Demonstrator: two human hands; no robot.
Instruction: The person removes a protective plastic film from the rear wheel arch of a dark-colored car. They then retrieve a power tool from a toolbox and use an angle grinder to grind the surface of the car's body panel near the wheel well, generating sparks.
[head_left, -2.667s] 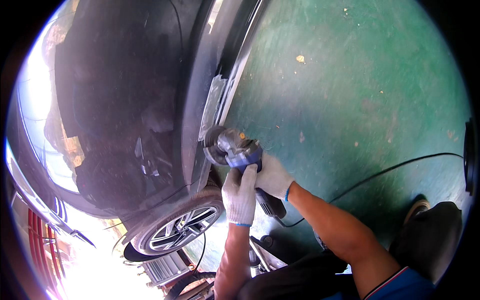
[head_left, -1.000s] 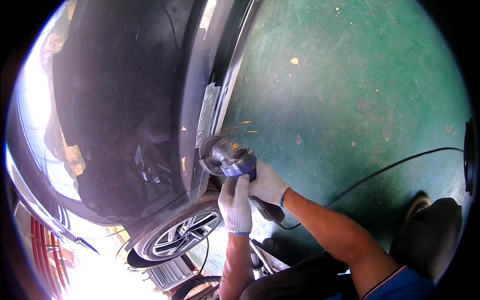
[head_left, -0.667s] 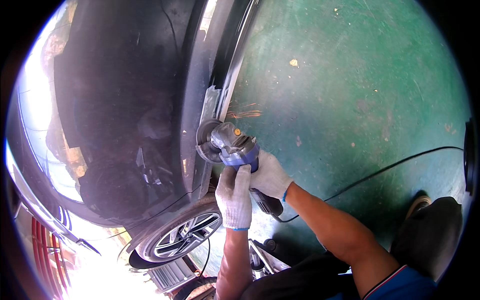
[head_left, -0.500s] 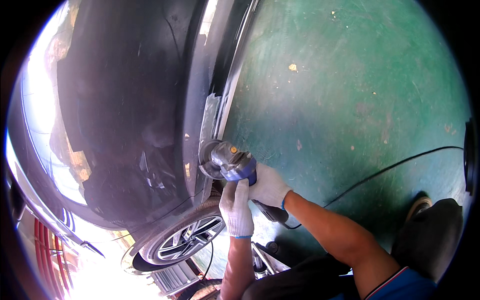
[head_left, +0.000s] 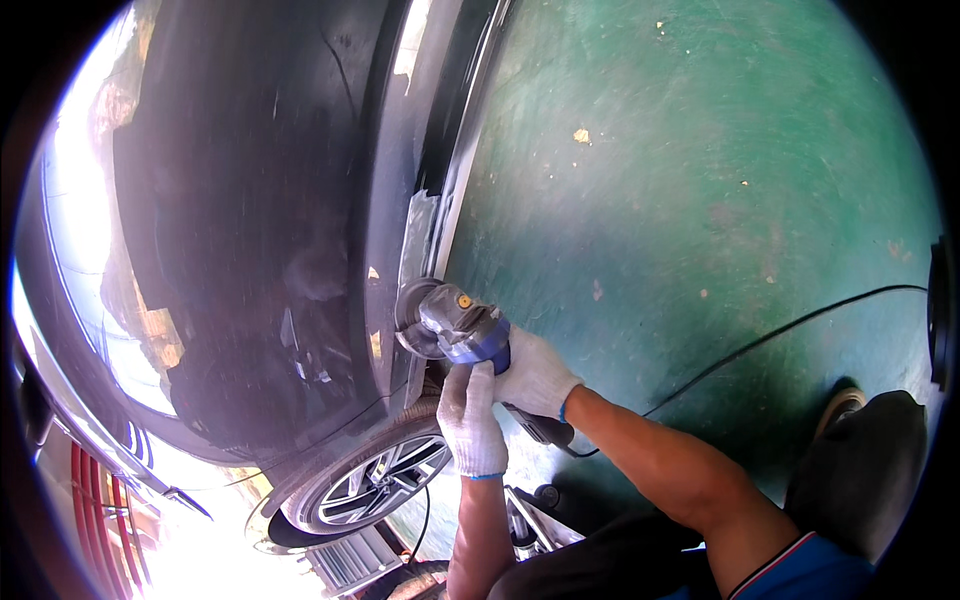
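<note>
An angle grinder (head_left: 474, 332) with a grey head and a blue collar is held against the lower side of a dark car (head_left: 240, 230). Its round disc (head_left: 412, 322) faces the sill, touching or nearly touching it just below a scraped, pale grey strip (head_left: 418, 235). My right hand (head_left: 540, 378), in a white knit glove, is wrapped round the grinder's body, whose dark rear end sticks out below. My left hand (head_left: 472, 425), gloved the same way, grips under the blue collar with its fingers closed. Some fingertips are hidden behind the tool.
Beside my left hand stands a car wheel (head_left: 375, 480). A black cord (head_left: 760, 345) runs across the green floor (head_left: 700, 180) toward the right. A grey slatted box (head_left: 352, 562) lies below the wheel. My knee (head_left: 860, 480) and shoe show at lower right.
Both hands and the grinder have shifted very slightly to the left in the view. The grip on the tool is the same.
</note>
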